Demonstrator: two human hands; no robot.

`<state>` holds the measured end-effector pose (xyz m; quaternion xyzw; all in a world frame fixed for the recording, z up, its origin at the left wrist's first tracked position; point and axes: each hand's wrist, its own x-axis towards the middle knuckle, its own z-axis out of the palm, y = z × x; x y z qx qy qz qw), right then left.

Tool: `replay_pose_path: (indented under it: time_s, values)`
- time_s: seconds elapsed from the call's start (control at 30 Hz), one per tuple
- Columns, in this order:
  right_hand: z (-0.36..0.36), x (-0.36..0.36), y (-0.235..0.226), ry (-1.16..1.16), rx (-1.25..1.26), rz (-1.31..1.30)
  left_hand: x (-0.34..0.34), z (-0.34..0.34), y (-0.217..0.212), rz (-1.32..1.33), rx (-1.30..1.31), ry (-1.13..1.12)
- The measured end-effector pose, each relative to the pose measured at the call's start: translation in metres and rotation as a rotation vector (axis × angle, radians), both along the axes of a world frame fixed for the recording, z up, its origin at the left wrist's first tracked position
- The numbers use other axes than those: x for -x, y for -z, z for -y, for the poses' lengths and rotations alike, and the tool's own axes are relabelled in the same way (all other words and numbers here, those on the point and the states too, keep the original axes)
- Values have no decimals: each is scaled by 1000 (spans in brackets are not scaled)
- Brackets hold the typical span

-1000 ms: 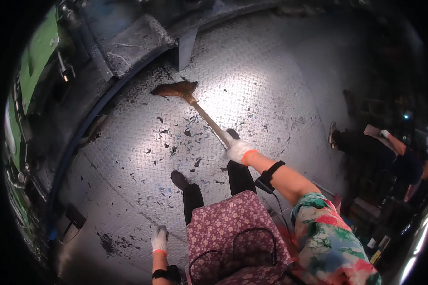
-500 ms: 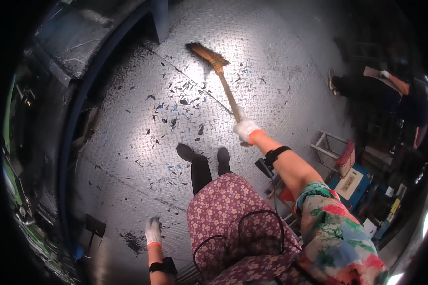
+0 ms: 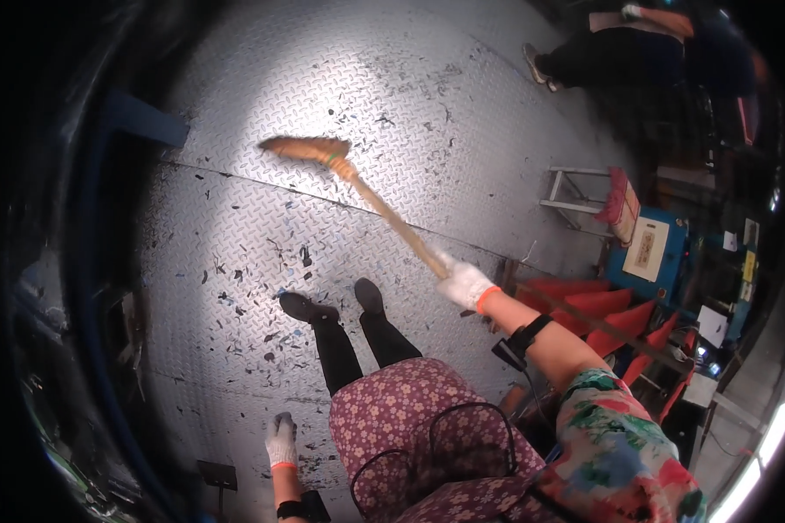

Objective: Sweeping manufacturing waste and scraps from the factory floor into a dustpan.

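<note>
My right hand [image 3: 464,283], in a white glove with an orange cuff, grips the wooden handle of a broom [image 3: 371,196]. The broom's orange-brown bristle head [image 3: 305,148] reaches out over the metal tread-plate floor [image 3: 462,105], ahead of my black shoes [image 3: 310,308]. My left hand [image 3: 281,440], also gloved, hangs at my side near the lower edge and holds nothing. Dark scraps of debris [image 3: 270,288] lie scattered on the floor to the left of my feet.
Another person [image 3: 619,48] stands at the upper right. A metal stool frame [image 3: 576,192] and red bins [image 3: 602,305] stand to the right, beside a blue box [image 3: 650,248]. A dark blue machine edge [image 3: 96,261] curves along the left.
The view has swung left, so the floor seam and machine edge shifted. The broom head has swept leftward across the floor, and my right arm has stretched further out.
</note>
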<state>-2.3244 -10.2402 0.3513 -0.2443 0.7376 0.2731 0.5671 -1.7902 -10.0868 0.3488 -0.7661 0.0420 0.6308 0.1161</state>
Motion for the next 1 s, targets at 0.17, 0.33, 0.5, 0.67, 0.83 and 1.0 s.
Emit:
replay_pose_path:
  time_s: [0.17,0.33,0.5,0.67,0.83,1.0]
  values:
    - [0,182,94,637,323,-308,25,-9,12,-53,60,96]
    - [25,273,154,931,415,-251,53,-26,18,-2,-48,196]
    - [-22,147,137,318,174,-216,100,-11,20,-49,-16,301]
    - [-116,23,30,279,32,150,155,22,17,-118,57,310]
    - [-144,15,-58,647,-165,529,197,40,-7,-139,118,303]
    - [-187,91,-87,599,-28,152,186,26,-7,-197,115,319]
